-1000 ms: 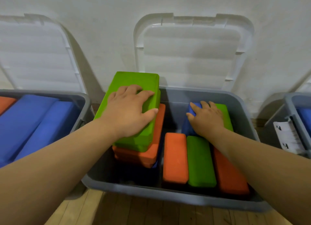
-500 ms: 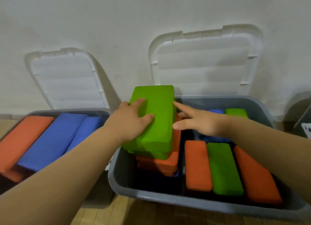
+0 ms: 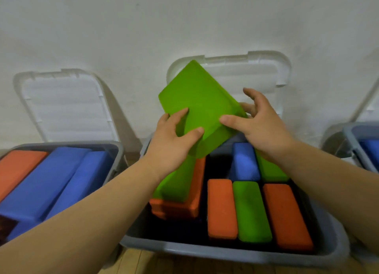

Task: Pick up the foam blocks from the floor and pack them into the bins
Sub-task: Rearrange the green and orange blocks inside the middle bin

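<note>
Against the white wall [image 3: 123, 27], the green block [image 3: 196, 101] has risen, tilted, above the middle bin [image 3: 205, 251]. Now the left hand [image 3: 172, 142] and right hand [image 3: 264, 128] both grip it.

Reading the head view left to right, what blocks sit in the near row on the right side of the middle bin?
First orange block → middle green block → second orange block.

We log two bare hands: left hand [image 3: 172, 144] and right hand [image 3: 262, 130]. Nails are short and plain, clearest on left thumb [image 3: 197, 130] and right thumb [image 3: 225, 119]. Left forearm [image 3: 92, 212] and right forearm [image 3: 338, 187] are bare to the frame edge. We see faint knuckle creases.
</note>
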`<action>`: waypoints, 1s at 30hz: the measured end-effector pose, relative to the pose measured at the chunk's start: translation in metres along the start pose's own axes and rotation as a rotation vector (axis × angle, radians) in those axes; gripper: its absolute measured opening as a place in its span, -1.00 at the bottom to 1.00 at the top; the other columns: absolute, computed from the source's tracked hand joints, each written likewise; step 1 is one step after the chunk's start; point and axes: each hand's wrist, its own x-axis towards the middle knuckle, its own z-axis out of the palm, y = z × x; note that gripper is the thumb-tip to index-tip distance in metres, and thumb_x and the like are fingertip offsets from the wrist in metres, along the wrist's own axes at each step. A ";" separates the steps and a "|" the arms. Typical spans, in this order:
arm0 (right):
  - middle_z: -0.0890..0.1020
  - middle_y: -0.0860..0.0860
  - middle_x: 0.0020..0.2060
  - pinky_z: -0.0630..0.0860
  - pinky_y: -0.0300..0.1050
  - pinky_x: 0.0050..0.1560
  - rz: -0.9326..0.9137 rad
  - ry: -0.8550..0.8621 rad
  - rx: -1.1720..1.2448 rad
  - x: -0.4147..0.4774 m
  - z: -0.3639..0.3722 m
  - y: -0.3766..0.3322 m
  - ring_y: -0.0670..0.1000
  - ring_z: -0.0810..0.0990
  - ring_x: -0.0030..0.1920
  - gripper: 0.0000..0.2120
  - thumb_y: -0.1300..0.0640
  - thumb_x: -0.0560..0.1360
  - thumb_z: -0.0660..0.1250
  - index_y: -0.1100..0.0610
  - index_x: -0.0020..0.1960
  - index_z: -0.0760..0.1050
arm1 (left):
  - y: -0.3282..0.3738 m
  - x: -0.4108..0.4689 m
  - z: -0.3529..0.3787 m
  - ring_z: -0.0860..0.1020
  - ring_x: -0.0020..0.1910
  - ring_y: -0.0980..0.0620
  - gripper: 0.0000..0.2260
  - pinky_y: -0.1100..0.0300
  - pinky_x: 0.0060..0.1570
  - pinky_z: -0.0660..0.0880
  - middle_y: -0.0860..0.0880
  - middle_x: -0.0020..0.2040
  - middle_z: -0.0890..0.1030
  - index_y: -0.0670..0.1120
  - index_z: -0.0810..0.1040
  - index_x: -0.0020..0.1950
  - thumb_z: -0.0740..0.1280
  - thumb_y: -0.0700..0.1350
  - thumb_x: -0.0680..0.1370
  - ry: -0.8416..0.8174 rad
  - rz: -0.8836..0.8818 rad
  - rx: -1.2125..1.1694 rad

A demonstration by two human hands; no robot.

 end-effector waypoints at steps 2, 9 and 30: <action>0.64 0.02 0.20 0.65 -0.07 0.11 -0.052 0.114 0.060 -0.004 0.001 -0.009 -0.09 0.70 0.07 -0.19 0.07 0.34 0.65 -0.01 0.49 0.35 | 0.004 -0.001 0.015 0.37 0.50 0.06 -0.20 -0.04 0.51 0.33 -0.01 0.53 0.40 0.20 0.44 0.49 0.41 0.42 0.28 -0.021 0.017 -0.131; 0.41 -0.11 0.36 0.26 -0.54 0.19 -0.266 0.234 -0.455 -0.017 -0.013 -0.026 -0.21 0.41 0.25 -0.25 -0.14 0.40 0.56 -0.16 0.49 0.29 | -0.010 -0.009 0.021 0.39 0.45 0.09 -0.30 0.17 0.48 0.27 0.03 0.49 0.41 0.16 0.31 0.59 0.44 0.25 0.50 -0.211 0.212 0.146; -0.13 0.00 0.65 0.30 0.14 0.43 0.139 -0.081 -0.901 -0.005 0.001 0.004 0.24 0.25 0.55 -0.33 -0.20 0.64 0.14 -0.18 0.66 -0.06 | -0.095 -0.020 -0.005 0.05 0.62 -0.07 -0.23 -0.19 0.53 0.06 0.06 0.65 0.11 0.38 0.07 0.60 -0.13 0.55 0.40 -0.375 0.003 0.875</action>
